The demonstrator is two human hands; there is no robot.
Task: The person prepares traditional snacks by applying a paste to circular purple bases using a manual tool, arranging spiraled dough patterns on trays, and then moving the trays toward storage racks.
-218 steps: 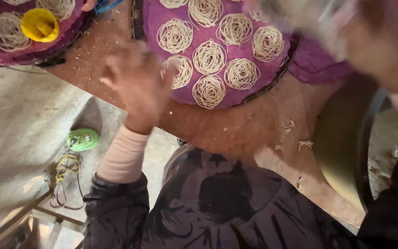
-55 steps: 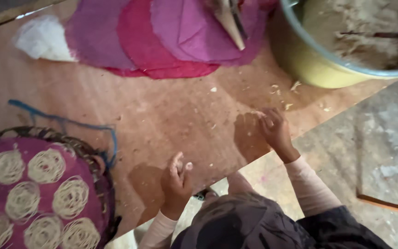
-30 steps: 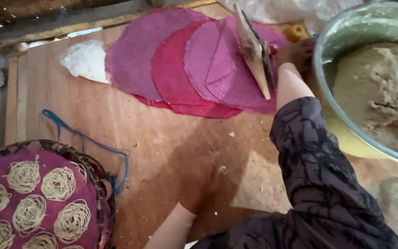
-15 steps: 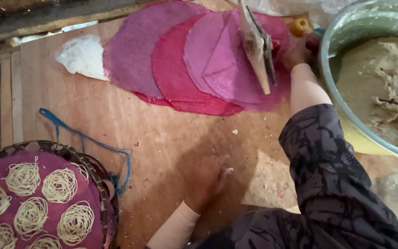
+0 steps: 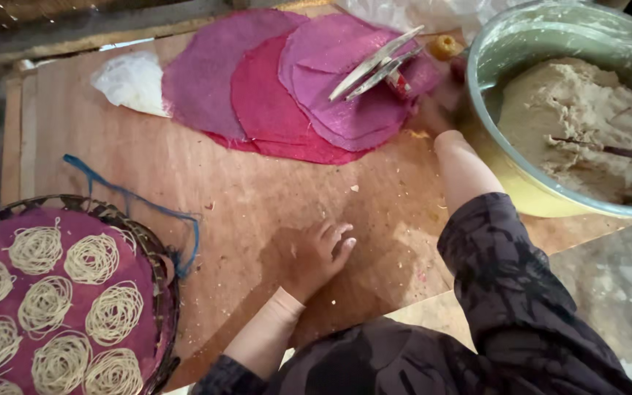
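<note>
A: Where are the two hands?

B: The left hand (image 5: 321, 252) lies flat on the wooden board (image 5: 272, 197), palm down, fingers loosely spread and closed on nothing. The right hand (image 5: 440, 102) is stretched out to the far edge of the board, just beside the big bowl (image 5: 543, 197).

A: Is the right hand holding something?

B: It sits at the base of a metal tool (image 5: 378, 62) made of two long flat blades that slant up and to the left over the cloths. The fingers seem wrapped around its lower end, but that part is blurred, so I cannot tell for sure how tight the hold is.

A: What lies under the tool?

B: A pile of round cloths (image 5: 287, 88), pink and purple, overlapping one another on the board. A small orange piece (image 5: 445, 47) is just beyond the hand.

A: And around that?

B: The bowl holds pale dough (image 5: 579, 124). At the near left, a woven tray (image 5: 156, 256) lined with purple cloth carries coiled noodle nests (image 5: 93, 257). A blue cord (image 5: 133, 197) runs from it across the board, and a white bag (image 5: 134, 80) lies left of the cloths
</note>
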